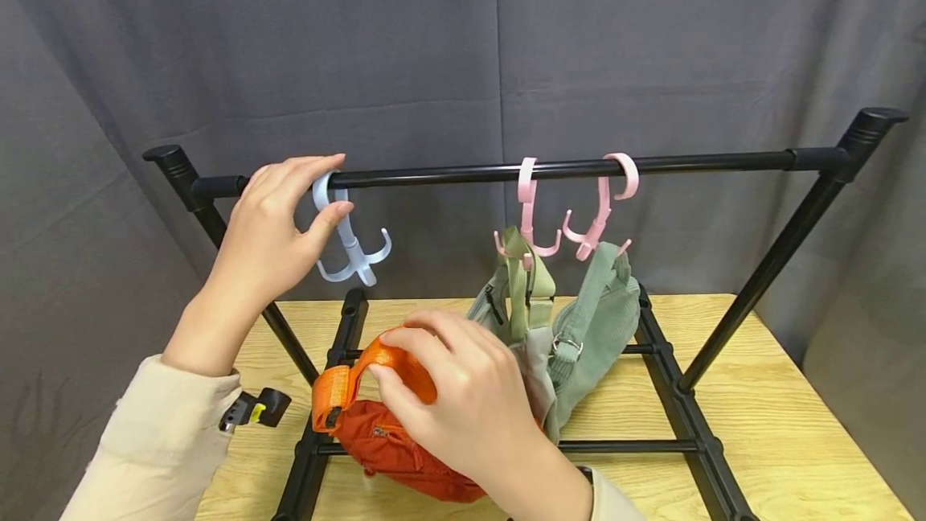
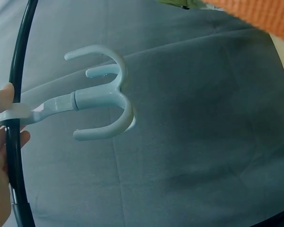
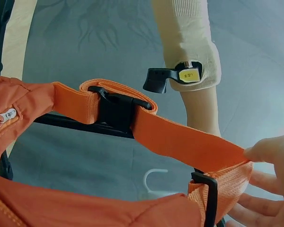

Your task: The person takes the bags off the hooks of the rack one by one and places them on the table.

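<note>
My left hand [image 1: 275, 223] is at the left of the black rail [image 1: 434, 176], its thumb and fingers around the top of a light blue four-pronged hook hanger [image 1: 354, 252]. The left wrist view shows that hanger [image 2: 99, 97] hooked over the rail, its prongs bare. Lower down, my right hand [image 1: 463, 392] pinches the orange strap [image 1: 333, 392] of a red-orange waist bag [image 1: 391, 441]. In the right wrist view the strap [image 3: 180, 142] is stretched taut from a black buckle [image 3: 116, 111] to my fingertips. Part of the bag is hidden behind the right hand.
Two pink hook hangers [image 1: 528, 203] hang on the rail right of centre. From them hang a pale green bag [image 1: 538, 344] and a sage green bag [image 1: 596, 320]. The black stand's feet [image 1: 669, 392] rest on a wooden table [image 1: 788, 424], before a grey curtain [image 1: 687, 47].
</note>
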Tool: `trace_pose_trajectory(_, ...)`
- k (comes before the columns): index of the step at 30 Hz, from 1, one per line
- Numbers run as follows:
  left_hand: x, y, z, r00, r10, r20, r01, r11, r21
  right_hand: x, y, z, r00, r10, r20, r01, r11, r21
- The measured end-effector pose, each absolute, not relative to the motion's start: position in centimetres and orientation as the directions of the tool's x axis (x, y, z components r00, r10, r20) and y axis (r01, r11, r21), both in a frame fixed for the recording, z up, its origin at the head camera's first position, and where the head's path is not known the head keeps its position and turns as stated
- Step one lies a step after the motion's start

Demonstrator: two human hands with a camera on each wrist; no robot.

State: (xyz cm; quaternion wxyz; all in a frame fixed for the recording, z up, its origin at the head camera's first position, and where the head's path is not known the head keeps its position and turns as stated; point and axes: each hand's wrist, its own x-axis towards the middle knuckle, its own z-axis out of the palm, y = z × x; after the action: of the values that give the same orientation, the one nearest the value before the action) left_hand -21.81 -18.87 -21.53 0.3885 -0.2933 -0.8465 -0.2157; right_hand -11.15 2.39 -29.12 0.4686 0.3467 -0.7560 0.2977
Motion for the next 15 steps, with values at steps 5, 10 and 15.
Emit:
trace_pose_trajectory(5, -21.6, -19.1, -21.4, -0.54, 0.343, 0.769, 0.659, 0.741, 0.133, -11.2, 2.5, -29.1, -0.374, -0.244, 0.895, -0.818, 0.541, -0.194)
trace_pose_trajectory(10, -21.3, -19.3, -21.3, -0.539, 0.373, 0.755, 0.662, 0.742, 0.106, -11.2, 2.6, -29.0, -0.396, -0.239, 0.887, -0.814, 0.537, -0.219)
trace_pose_trajectory(15, -20.7, -19.6, -21.5, -0.501, 0.391, 0.772, 0.683, 0.727, 0.075, -11.0, 2.6, -29.1, -0.413, -0.246, 0.877, -0.806, 0.547, -0.226)
